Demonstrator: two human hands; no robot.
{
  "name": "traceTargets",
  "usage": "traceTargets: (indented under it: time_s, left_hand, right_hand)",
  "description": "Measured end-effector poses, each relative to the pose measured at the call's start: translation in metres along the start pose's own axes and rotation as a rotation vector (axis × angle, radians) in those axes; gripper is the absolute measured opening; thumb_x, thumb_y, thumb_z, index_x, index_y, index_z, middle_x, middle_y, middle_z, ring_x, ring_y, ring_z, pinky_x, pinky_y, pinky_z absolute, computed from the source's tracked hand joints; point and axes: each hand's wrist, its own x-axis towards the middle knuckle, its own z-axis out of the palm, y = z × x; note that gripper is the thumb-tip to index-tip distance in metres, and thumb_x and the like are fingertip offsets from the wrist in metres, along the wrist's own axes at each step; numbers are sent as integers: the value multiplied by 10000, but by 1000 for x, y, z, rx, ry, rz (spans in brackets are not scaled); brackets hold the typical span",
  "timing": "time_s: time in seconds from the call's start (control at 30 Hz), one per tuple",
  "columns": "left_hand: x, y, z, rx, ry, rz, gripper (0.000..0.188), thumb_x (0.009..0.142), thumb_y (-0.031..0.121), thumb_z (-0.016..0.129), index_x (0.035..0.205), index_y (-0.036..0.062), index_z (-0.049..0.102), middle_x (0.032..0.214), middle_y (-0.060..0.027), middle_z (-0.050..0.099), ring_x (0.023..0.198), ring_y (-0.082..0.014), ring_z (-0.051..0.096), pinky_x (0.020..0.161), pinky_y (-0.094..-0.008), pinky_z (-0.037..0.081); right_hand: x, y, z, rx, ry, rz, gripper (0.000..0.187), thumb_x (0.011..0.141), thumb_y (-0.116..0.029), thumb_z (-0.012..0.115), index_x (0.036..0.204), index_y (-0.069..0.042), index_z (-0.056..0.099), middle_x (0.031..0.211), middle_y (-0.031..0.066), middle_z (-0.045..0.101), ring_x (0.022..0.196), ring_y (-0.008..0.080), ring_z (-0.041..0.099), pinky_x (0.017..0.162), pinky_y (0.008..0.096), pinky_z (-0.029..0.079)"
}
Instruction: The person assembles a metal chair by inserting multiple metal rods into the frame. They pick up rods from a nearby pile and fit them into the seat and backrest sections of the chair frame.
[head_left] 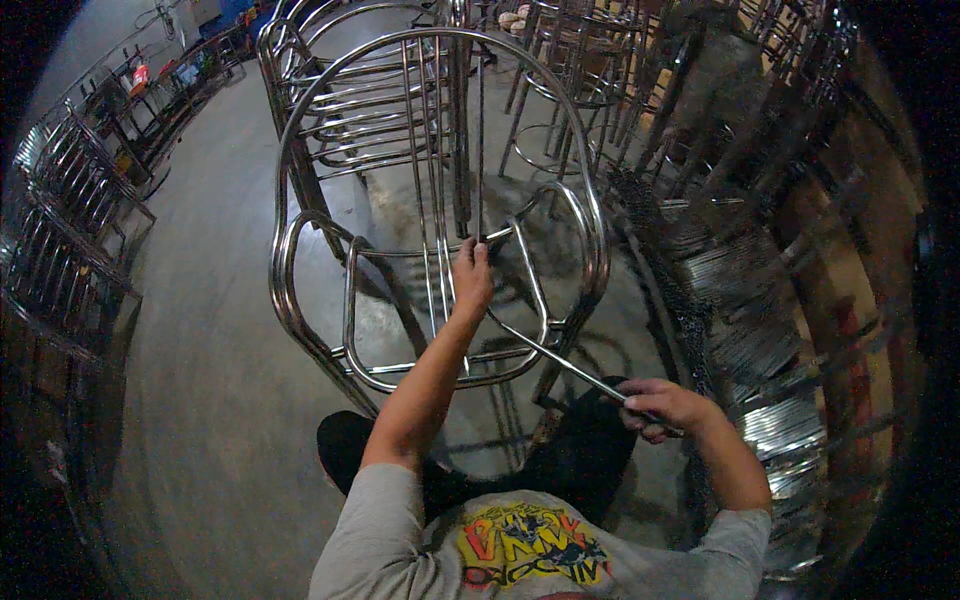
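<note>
Two bare hands are below my head camera, both at a chrome chair frame standing directly in front of the wearer on a grey floor. The frame has a tall rounded hoop at its far side, a rounded seat ring nearer the wearer, and slim bars running lengthwise down the middle.

The left hand reaches over the seat ring, its fingers closed on the lower end of a thin rod that extends up toward the top of the hoop. The right hand, lower and to the right, has its fingers wrapped around a longer metal bar. This bar slants up and left across the seat ring; I cannot tell whether its far end touches anything.

Beyond the frame I see stacked chair frames, with stool frames to their right. More metal seating lines the left, and shiny tubes lie heaped on the right. The wearer has a grey printed shirt and black trousers.
</note>
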Motion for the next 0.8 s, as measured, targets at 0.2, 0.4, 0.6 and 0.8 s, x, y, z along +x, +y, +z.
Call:
traceTargets:
  time_s: [0.2,0.4,0.6,0.8]
  left_hand:
    - [26,-9,6,138,38,41,438,1006,302,446,1255,-46,539,1095,-235,649,1006,-346,633,887,-385,462]
    - [68,-12,13,112,21,39,448,1009,319,438,1269,-35,526,1175,-247,614,1114,-370,585,956,-388,435]
    - [87,-20,22,41,111,141,423,1004,340,471,1229,-7,561,991,-164,635,913,-266,603,818,-360,464]
    - [91,-23,21,15,48,43,369,1001,281,482,1218,-6,562,986,-147,653,909,-238,624,816,-343,472]
  right_hand:
    - [45,-1,15,131,79,-60,420,935,-238,619,1270,-16,496,727,3,540,526,79,481,420,208,362]
    - [59,-40,18,48,160,-60,417,952,-228,591,1291,-9,483,702,-6,513,498,71,442,404,227,343]
    - [70,-61,9,90,157,-41,442,944,-186,593,1331,-44,433,668,-6,441,458,73,373,399,243,314]
    - [73,-63,13,-17,221,-25,463,953,-188,583,1364,-33,436,678,-9,443,483,72,382,410,234,315]
